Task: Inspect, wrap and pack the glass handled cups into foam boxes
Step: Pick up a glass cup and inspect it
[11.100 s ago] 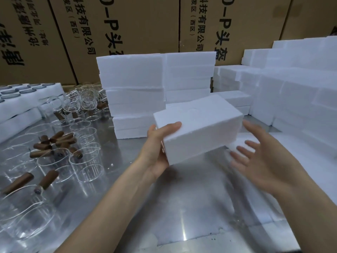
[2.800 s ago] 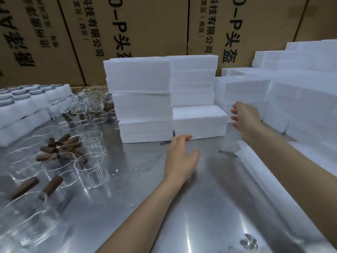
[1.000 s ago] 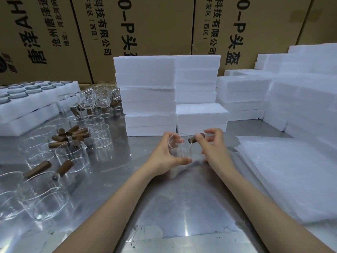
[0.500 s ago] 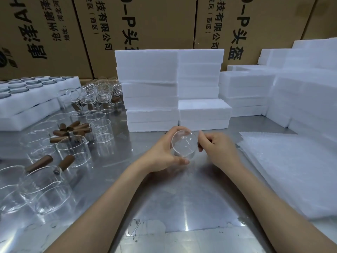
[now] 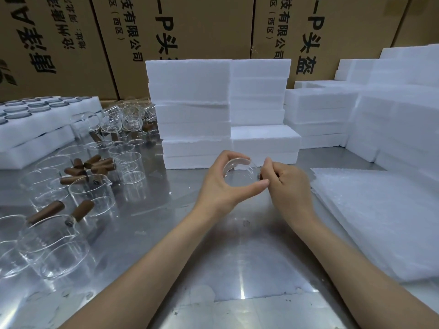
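Glass cup [image 5: 240, 173] sits in the left hand [image 5: 219, 184] while the right hand [image 5: 288, 184] pinches its handle above the shiny surface [image 5: 237, 245].

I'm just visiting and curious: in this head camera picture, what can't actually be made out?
- Handle of the held glass cup: almost wholly hidden inside the right hand.
- Flaws in that cup: clear glass, too small to judge.
- Foam boxes: closed sides only, contents unseen.
- Cardboard cartons: print cut off by the top edge and by the foam.
- Cups at far left: cut off by the edge.
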